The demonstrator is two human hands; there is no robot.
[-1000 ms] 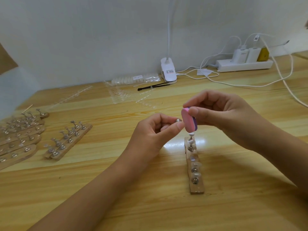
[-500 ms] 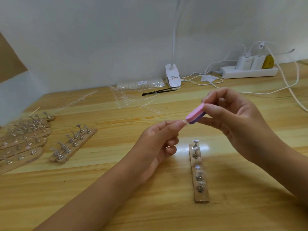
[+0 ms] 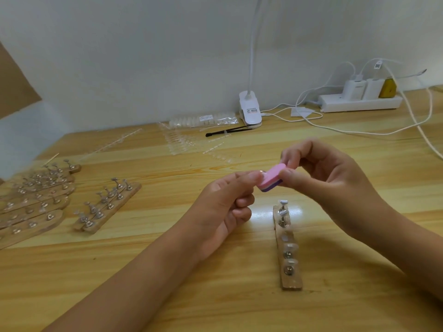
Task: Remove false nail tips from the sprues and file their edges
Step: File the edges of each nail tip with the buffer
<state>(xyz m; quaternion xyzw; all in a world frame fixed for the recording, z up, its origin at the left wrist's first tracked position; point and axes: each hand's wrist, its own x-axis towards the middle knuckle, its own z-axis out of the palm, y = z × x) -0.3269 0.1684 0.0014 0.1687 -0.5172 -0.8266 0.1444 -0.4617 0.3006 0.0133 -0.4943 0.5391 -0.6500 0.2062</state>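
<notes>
Pinching a small clear nail tip between thumb and forefinger, the left hand sits at the centre of the frame, its other fingers curled into the palm; the tip shows only as a faint glint and its shape is hard to make out. Touching it from the right is a pink and purple buffer block, tilted, with its pink face up and its left end against the tip. The right hand grips the block's right end between thumb and curled fingers. Both hands are held above the wooden table. Just below them, lower right of centre, a wooden strip lies on the table and carries a row of small metal stands, some topped with clear tips. In the left middle of the frame lies a second strip with stands, and further left, at the frame's edge, a cluster of more such strips. Above centre, clear sprues are spread on the table, with a clear packet of tips and a thin black tool behind them. A white clip lamp stands by the wall, and a white power strip with plugs and cables sits at the upper right.
</notes>
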